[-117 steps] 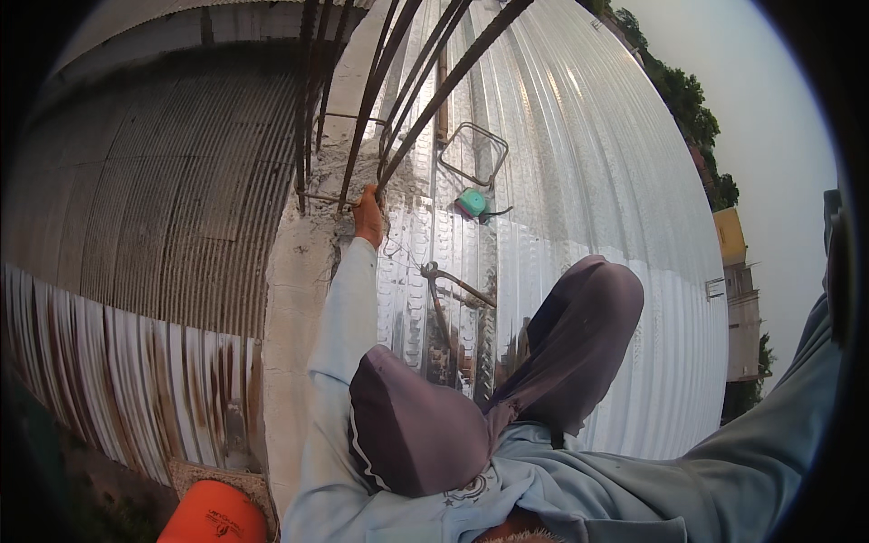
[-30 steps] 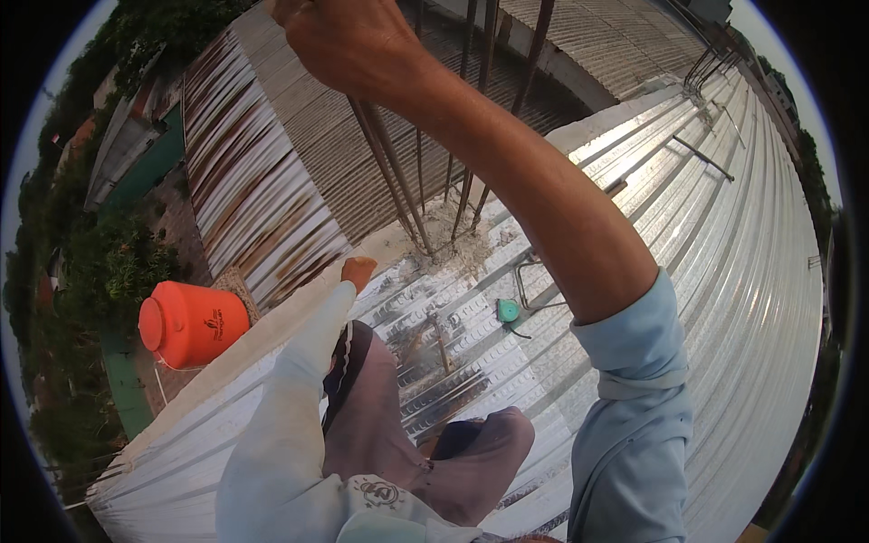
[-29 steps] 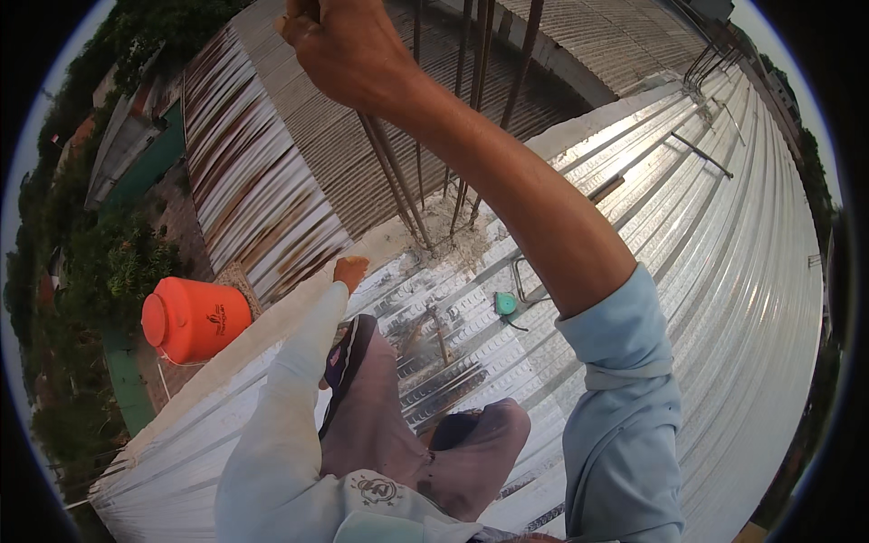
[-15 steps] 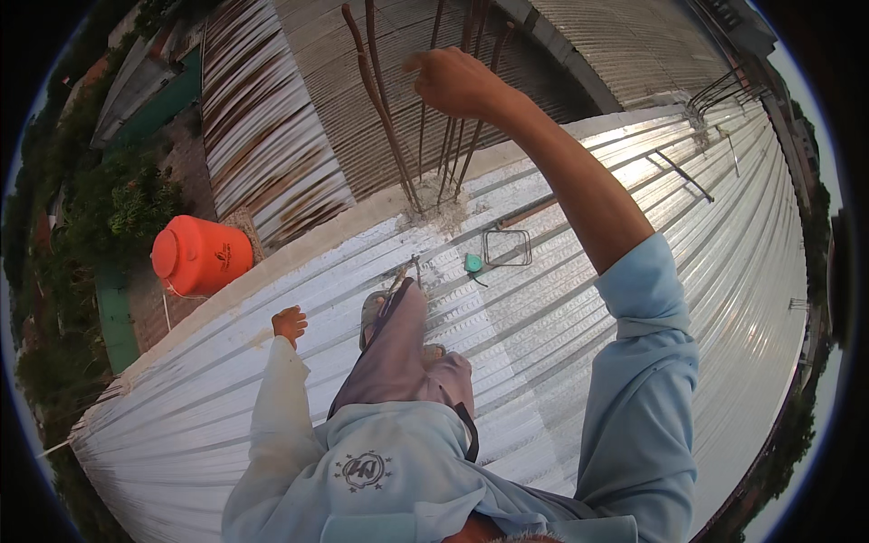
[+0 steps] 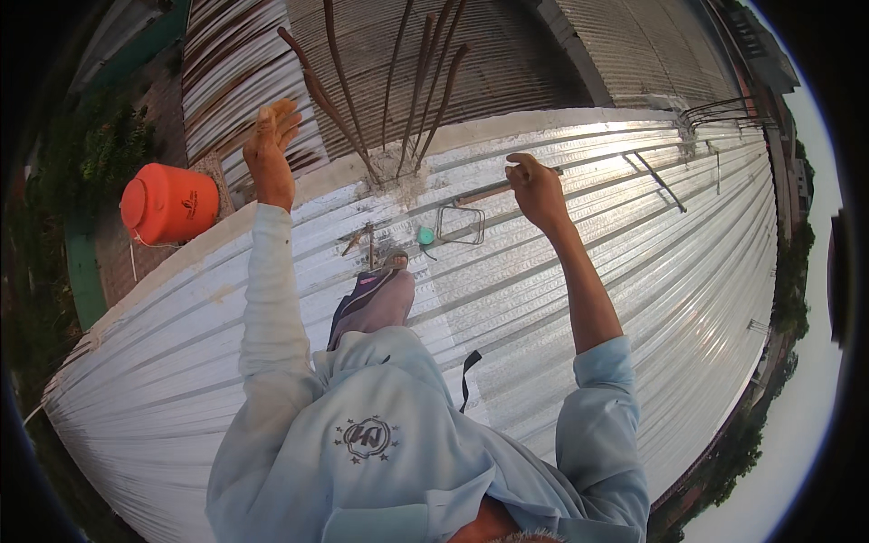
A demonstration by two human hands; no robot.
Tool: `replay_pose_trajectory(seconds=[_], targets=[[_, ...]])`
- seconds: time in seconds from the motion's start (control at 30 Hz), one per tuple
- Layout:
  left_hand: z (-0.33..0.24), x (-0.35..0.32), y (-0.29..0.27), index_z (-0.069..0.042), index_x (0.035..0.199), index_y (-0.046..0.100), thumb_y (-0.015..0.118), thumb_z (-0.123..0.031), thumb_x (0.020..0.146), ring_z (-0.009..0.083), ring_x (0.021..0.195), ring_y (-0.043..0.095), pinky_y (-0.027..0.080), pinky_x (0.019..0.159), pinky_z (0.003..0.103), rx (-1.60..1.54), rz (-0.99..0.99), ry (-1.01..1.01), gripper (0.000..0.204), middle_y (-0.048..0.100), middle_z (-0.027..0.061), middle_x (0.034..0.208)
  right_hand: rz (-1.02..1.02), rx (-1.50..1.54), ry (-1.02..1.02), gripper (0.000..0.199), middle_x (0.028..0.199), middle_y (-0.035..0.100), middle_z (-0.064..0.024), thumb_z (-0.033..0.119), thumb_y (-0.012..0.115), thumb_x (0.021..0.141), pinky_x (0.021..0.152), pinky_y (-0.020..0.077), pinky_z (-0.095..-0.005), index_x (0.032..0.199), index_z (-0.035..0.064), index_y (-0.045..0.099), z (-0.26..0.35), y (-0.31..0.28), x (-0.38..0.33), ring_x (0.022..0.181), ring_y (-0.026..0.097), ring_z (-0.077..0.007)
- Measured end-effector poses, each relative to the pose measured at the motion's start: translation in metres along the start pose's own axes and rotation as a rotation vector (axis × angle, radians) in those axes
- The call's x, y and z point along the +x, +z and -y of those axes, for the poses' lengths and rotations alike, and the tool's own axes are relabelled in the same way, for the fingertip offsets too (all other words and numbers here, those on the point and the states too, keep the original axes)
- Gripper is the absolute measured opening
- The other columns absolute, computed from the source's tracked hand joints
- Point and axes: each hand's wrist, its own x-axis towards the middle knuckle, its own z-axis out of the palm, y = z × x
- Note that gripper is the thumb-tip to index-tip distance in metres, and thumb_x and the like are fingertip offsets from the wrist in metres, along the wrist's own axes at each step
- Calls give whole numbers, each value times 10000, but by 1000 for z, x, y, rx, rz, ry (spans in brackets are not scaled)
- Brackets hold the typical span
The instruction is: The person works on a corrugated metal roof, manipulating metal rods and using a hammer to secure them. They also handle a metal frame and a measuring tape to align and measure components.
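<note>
My left hand (image 5: 270,156) is raised at the roof's edge, to the left of a cluster of rusty steel bars (image 5: 424,90). Its fingers are spread, and nothing is in them. Over the metal roof, right of the bars, hangs my right hand (image 5: 536,192), fingers loosely bent with a gap at the tips and no object visible in them. Between the hands, a small teal tape measure (image 5: 425,235) lies on the roof beside a bent rectangular wire stirrup (image 5: 462,225). A thin rod (image 5: 484,192) lies behind them, its end close to my right hand in the picture.
Corrugated silver roofing (image 5: 579,271) spreads underfoot, bordered by a concrete edge (image 5: 317,181). An orange water tank (image 5: 172,204) stands beyond the edge at left. A dark bar (image 5: 656,184) lies at right, near more upright steel bars (image 5: 724,113). Small metal pieces (image 5: 358,239) lie by my foot.
My right hand has come down and away from the upright bars toward the roof. My left hand has risen forward to the roof's edge. The view has shifted slightly.
</note>
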Motion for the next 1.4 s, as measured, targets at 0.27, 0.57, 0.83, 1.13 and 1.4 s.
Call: replay_pose_trajectory(seconds=[0.27, 0.57, 0.83, 1.13, 1.4], targets=[[-18, 8, 53, 43, 1221, 603, 402, -595, 1008, 292, 1098, 627, 453, 1015, 428, 66, -286, 76, 702, 638, 190, 1168, 598, 28, 1117, 225, 908, 687, -200, 240, 652, 850, 713, 553, -454, 929, 30, 676, -344, 30, -435, 842, 680, -338], [-25, 32, 105, 32, 1254, 591, 477, -471, 1017, 269, 1176, 563, 402, 1053, 399, 88, -425, 94, 567, 625, 150, 1196, 212, 641, 1351, 273, 832, 675, -172, 132, 612, 898, 471, 528, -372, 1140, 8, 591, -396, -39, -411, 633, 684, -283], [128, -58, 132, -8, 1430, 430, 471, -384, 1007, 326, 1323, 483, 380, 1107, 429, -175, -750, -221, 568, 472, 186, 1454, 143, 519, 1002, 378, 913, 687, -140, 142, 610, 890, 543, 550, -321, 1233, -12, 567, -582, -195, -207, 703, 697, -216], [413, -381, 347, -142, 1182, 684, 661, -336, 878, 250, 903, 698, 541, 774, 393, 1244, 676, -981, 362, 721, 52, 1085, -407, 588, 1114, 361, 889, 676, -138, 142, 577, 934, 543, 542, -308, 1253, -24, 560, -756, -380, -198, 692, 681, -210], [376, -267, 564, -27, 1018, 729, 639, -280, 887, 174, 730, 653, 518, 698, 341, 767, 299, -764, 299, 717, 90, 847, 384, -21, 882, 272, 973, 708, -214, 173, 642, 852, 763, 552, -432, 1037, -22, 688, -908, -272, -236, 864, 688, -372]])
